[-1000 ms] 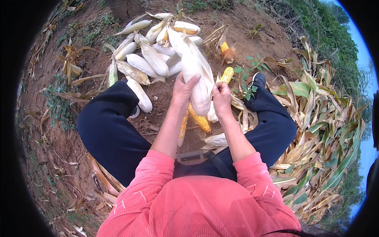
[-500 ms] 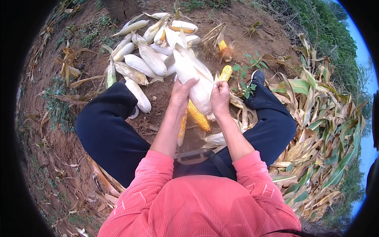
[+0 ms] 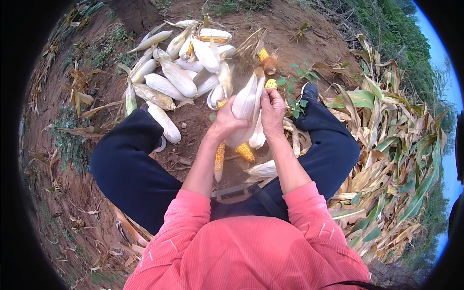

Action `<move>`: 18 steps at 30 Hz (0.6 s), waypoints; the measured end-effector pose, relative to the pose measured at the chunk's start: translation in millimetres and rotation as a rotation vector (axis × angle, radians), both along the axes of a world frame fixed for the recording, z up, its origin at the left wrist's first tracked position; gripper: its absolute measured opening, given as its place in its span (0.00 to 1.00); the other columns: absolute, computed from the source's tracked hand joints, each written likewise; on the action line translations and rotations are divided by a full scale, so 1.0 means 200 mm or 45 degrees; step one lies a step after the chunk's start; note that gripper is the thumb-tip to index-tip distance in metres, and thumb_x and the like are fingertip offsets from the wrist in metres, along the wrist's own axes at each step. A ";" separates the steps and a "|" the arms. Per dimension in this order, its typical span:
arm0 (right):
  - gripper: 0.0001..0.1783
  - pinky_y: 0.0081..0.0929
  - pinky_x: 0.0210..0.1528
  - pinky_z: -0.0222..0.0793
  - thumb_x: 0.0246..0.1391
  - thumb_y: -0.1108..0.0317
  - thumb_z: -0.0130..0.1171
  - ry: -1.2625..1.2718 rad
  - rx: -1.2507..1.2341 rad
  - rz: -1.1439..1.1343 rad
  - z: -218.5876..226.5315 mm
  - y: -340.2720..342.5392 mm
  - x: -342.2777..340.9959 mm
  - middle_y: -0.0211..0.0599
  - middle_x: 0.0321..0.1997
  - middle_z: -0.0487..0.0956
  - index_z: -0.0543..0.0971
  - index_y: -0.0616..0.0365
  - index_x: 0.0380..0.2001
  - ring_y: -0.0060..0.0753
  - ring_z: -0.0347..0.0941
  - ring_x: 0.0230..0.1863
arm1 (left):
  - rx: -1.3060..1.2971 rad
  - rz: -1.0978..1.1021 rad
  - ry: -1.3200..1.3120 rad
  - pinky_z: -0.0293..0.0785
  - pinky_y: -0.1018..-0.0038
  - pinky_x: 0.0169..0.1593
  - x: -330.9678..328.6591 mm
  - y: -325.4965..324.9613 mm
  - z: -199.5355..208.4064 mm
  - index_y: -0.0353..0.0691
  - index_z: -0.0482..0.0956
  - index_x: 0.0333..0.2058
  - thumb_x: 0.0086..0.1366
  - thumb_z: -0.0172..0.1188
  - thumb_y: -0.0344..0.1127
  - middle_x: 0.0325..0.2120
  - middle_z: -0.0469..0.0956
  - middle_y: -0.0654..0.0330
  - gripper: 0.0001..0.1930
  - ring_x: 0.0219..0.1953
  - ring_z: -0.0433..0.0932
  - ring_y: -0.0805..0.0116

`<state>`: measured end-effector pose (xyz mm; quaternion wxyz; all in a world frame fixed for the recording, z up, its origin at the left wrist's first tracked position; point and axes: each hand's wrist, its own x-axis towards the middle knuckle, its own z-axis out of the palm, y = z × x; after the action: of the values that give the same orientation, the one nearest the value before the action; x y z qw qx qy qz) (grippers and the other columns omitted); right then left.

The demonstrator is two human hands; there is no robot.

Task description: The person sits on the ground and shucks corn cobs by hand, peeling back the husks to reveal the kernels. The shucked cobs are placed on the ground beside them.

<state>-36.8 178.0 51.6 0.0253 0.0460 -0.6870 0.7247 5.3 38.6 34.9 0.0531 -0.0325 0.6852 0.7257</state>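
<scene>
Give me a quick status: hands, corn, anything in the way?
Left hand and right hand grip one pale husked corn ear. Bare yellow cobs lie underneath. Nothing blocks them.

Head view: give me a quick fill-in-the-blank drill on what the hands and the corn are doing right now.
1. Both hands grip one corn ear that still wears its pale ____.
2. The left hand holds the ear from below while the ____ hand grips it near the top.
3. The pile of unhusked ears lies on bare ____, beyond the knees.
4. Two husked yellow cobs lie on the ground ____ the person's legs.

Missing words: husk; right; soil; between
</scene>
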 end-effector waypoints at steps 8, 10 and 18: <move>0.16 0.19 0.38 0.67 0.61 0.56 0.54 -0.061 -0.380 -0.049 0.09 0.10 -0.04 0.28 0.32 0.74 0.75 0.60 0.39 0.18 0.69 0.35 | 0.103 -0.084 -0.102 0.68 0.73 0.53 0.02 0.02 0.00 0.35 0.70 0.51 0.35 0.66 0.30 0.42 0.76 0.57 0.37 0.45 0.75 0.66; 0.14 0.19 0.38 0.67 0.59 0.59 0.58 0.177 -0.002 -0.056 0.10 0.09 -0.04 0.27 0.31 0.75 0.75 0.61 0.38 0.17 0.69 0.34 | 0.104 -0.070 -0.126 0.69 0.73 0.52 0.02 0.02 0.03 0.35 0.70 0.51 0.36 0.66 0.30 0.42 0.76 0.57 0.36 0.44 0.75 0.66; 0.05 0.17 0.34 0.65 0.57 0.72 0.55 -0.180 -0.100 -0.123 0.03 0.09 -0.04 0.24 0.27 0.76 0.77 0.62 0.31 0.14 0.68 0.29 | -0.029 -0.258 -0.097 0.65 0.73 0.57 0.02 -0.01 0.06 0.34 0.68 0.54 0.31 0.64 0.30 0.43 0.75 0.60 0.42 0.45 0.73 0.68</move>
<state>-45.5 195.9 57.1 0.0134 -0.0393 -0.6597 0.7504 10.0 37.6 47.7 0.1519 0.0086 0.6907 0.7069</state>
